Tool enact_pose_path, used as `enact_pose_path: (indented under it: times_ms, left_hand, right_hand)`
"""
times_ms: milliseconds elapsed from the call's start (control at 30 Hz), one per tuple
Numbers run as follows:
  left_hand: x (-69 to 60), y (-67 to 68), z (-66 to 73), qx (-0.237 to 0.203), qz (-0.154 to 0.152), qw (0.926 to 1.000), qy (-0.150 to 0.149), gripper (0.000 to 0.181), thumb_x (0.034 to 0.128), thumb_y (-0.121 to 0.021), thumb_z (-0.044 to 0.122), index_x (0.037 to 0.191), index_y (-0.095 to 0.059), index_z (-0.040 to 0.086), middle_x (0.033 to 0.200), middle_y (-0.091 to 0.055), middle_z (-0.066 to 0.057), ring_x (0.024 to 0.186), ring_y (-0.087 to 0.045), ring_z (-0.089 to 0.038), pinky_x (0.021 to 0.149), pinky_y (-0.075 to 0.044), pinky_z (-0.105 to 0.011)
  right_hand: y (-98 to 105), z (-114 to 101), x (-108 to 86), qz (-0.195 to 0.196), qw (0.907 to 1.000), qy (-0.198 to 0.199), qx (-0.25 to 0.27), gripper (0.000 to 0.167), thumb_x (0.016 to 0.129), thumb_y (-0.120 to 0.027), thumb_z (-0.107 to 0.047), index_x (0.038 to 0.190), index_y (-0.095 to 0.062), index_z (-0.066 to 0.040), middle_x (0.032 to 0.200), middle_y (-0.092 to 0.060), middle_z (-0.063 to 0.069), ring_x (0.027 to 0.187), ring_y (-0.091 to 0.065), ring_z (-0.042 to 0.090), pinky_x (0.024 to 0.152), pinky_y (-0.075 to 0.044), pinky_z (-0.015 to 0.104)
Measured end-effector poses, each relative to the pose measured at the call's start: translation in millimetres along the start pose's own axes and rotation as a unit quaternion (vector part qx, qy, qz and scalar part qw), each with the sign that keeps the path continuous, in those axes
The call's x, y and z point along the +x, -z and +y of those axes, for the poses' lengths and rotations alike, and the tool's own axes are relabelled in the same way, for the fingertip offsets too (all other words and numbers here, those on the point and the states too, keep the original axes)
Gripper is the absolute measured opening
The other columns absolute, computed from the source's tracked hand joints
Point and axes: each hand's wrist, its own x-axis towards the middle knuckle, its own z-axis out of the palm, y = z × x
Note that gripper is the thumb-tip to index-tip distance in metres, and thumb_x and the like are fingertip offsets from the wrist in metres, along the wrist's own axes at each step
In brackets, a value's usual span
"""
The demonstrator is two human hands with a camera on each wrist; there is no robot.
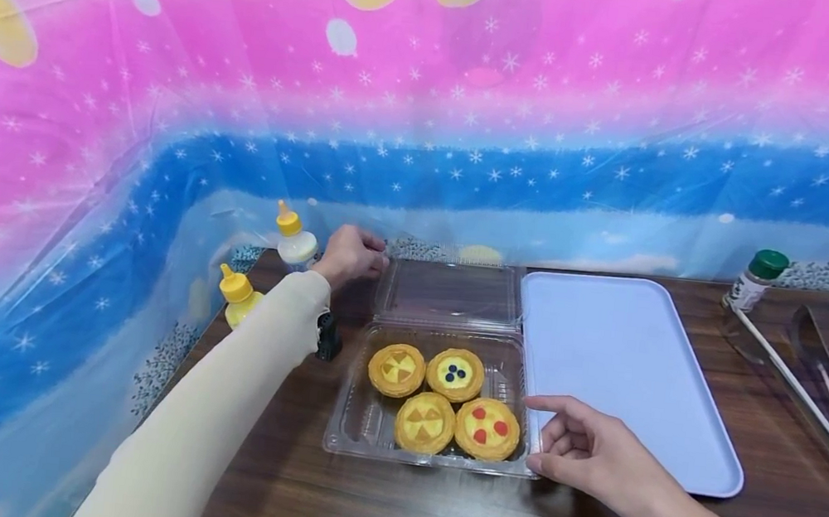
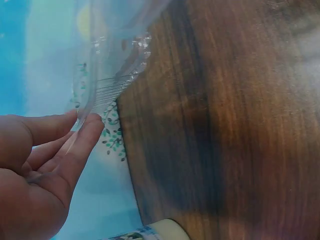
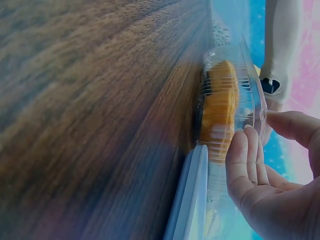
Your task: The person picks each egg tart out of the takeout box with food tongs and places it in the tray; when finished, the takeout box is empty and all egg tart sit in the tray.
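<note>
A hinged clear plastic container [image 1: 360, 436] lies unfolded on the table, its base holding several egg tarts [image 1: 424, 423]. One tart is topped with dark blue dots, another with red pieces; the rest carry wedge shapes. My left hand [image 1: 352, 254] pinches the far left edge of the raised transparent lid [image 2: 112, 60] between thumb and fingers. At the base's right side, my right hand [image 1: 594, 451] grips the rim near the front corner. In the right wrist view, the thumb [image 3: 290, 125] is on the rim and the fingertips are against the side wall.
A pale lavender tray [image 1: 623, 353] lies just right of the container. Farther right are metal tongs [image 1: 807, 388] and a green-capped shaker [image 1: 757, 279]. Two yellow-topped squeeze bottles [image 1: 238, 296] stand at the left, beside the left arm. A patterned cloth [image 1: 427, 126] hangs behind the table.
</note>
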Motion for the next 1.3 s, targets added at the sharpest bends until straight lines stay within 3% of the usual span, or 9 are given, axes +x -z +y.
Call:
enact_pose_path:
  times_ms: [333, 567, 767, 967, 1167, 1300]
  left_hand:
    - [0.5, -3.0, -8.9, 0.013, -0.019, 0.9997, 0.01, 0.038, 0.1005, -0.068, -0.006, 0.138, -0.064, -0.009, 0.131, -0.068, -0.027, 0.114, -0.072, -0.04, 0.097, -0.061, -0.046]
    - [-6.9, 1.7, -8.4, 0.007, -0.053, 0.9986, -0.002, 0.042, 0.102, -0.066, -0.005, 0.143, -0.059, -0.011, 0.135, -0.065, -0.03, 0.118, -0.069, -0.042, 0.101, -0.059, -0.048]
    - [-26.9, 5.4, -3.9, 0.072, -0.02, 0.9959, -0.049, 0.043, 0.1027, -0.072, 0.01, 0.142, -0.063, -0.003, 0.138, -0.066, -0.023, 0.125, -0.063, -0.037, 0.104, -0.055, -0.047]
    - [-52.3, 7.3, 2.0, 0.036, -0.003, 0.9941, -0.103, 0.034, 0.1013, -0.074, 0.014, 0.133, -0.071, 0.002, 0.131, -0.071, -0.017, 0.12, -0.066, -0.033, 0.101, -0.056, -0.045]
    - [-79.7, 12.0, 0.2, -0.015, -0.003, 0.9917, -0.128, 0.029, 0.0993, -0.077, 0.012, 0.126, -0.075, 0.0, 0.121, -0.075, -0.015, 0.11, -0.069, -0.029, 0.094, -0.058, -0.044]
    - [-96.7, 16.5, -3.7, -0.018, -0.007, 0.99, -0.14, 0.029, 0.0985, -0.078, 0.013, 0.125, -0.075, 0.0, 0.118, -0.076, -0.013, 0.105, -0.071, -0.027, 0.089, -0.06, -0.04]
  right_hand:
    - [-2, -1, 2.8, 0.006, 0.9998, -0.017, 0.007, 0.065, 0.094, -0.083, -0.014, 0.149, -0.054, 0.003, 0.095, -0.065, 0.01, 0.08, -0.066, 0.019, 0.067, -0.058, 0.028]
    - [-5, -2, 4.9, 0.009, 0.9997, -0.02, 0.013, 0.064, 0.094, -0.082, -0.014, 0.149, -0.054, 0.003, 0.096, -0.066, 0.011, 0.081, -0.067, 0.02, 0.068, -0.058, 0.028]
    - [-7, -2, 5.2, 0.01, 0.9995, -0.024, 0.017, 0.065, 0.094, -0.082, -0.014, 0.149, -0.053, 0.004, 0.096, -0.066, 0.011, 0.081, -0.067, 0.021, 0.068, -0.059, 0.028]
    - [-7, 0, 4.3, 0.009, 0.9995, -0.023, 0.019, 0.065, 0.094, -0.081, -0.013, 0.149, -0.052, 0.004, 0.096, -0.067, 0.011, 0.081, -0.068, 0.02, 0.068, -0.059, 0.028]
    - [-6, 2, 3.9, 0.007, 0.9995, -0.016, 0.026, 0.064, 0.095, -0.08, -0.013, 0.15, -0.052, 0.004, 0.095, -0.067, 0.012, 0.081, -0.068, 0.02, 0.07, -0.059, 0.028]
    - [-5, 2, 4.8, 0.004, 0.9995, -0.009, 0.03, 0.063, 0.095, -0.079, -0.012, 0.15, -0.052, 0.004, 0.095, -0.067, 0.012, 0.082, -0.069, 0.02, 0.071, -0.059, 0.028]
